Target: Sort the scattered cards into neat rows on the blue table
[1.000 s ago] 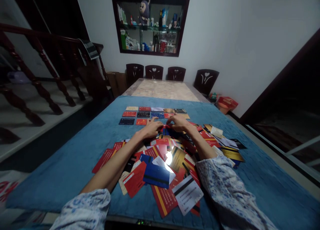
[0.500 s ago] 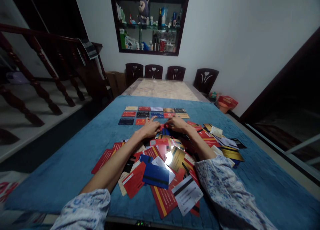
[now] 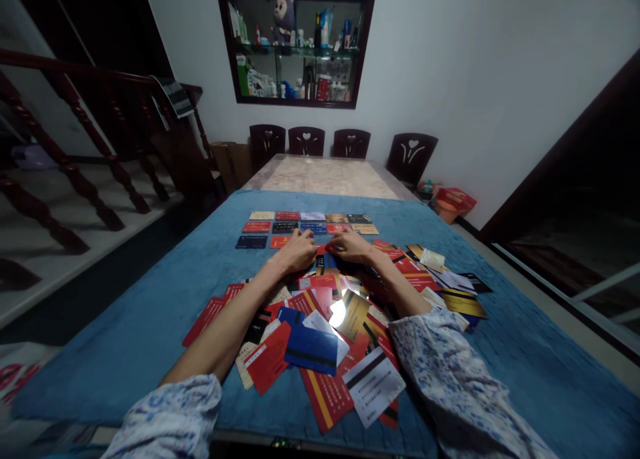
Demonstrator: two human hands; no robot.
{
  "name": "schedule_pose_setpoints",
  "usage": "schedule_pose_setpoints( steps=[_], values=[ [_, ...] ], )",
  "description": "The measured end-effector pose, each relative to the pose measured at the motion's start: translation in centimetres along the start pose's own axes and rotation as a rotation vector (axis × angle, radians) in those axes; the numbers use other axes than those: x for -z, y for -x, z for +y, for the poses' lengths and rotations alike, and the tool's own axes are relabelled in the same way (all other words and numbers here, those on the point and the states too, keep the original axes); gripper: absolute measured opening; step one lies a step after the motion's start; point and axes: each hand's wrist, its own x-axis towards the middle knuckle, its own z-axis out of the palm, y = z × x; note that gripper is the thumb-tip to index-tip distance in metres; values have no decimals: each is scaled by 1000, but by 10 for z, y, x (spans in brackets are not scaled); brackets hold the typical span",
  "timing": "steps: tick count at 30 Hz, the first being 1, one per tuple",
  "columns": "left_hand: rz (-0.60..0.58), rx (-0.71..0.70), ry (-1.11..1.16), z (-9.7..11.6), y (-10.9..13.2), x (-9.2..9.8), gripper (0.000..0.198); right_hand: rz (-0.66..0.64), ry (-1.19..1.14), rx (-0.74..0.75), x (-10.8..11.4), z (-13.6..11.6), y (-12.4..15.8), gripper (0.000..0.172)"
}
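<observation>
Rows of cards lie face up on a blue cloth (image 3: pixel 200 246), among them a dark card (image 3: pixel 251 242) at the near row's left end. My left hand (image 3: pixel 300 249) is at the near row, its fingers curled together beside a red card (image 3: pixel 321 249). On that card's other side is my right hand (image 3: pixel 346 246), fingers bent and pressed together at its edge. Both hands seem to grip this card between them. Below my hands spreads a loose heap of cards, with a blue card (image 3: pixel 313 347) and a white card (image 3: pixel 374 386) on top.
More cards, including a gold card (image 3: pixel 463 304), lie at the heap's right. Beyond the cloth the bare tabletop (image 3: pixel 325 176) reaches dark chairs (image 3: pixel 306 142) by the wall. A wooden railing (image 3: pixel 90 122) stands at the left.
My left hand's fingers have curled in from a more spread pose. My right hand has shifted slightly left, and the red card between my hands shows more clearly.
</observation>
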Motion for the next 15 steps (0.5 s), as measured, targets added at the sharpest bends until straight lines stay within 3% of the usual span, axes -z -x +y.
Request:
schedule_pose_setpoints(
  steps=[15],
  values=[
    [12, -63, -122, 4, -3, 3, 26, -22, -80, 13, 12, -7, 3, 25]
  ],
)
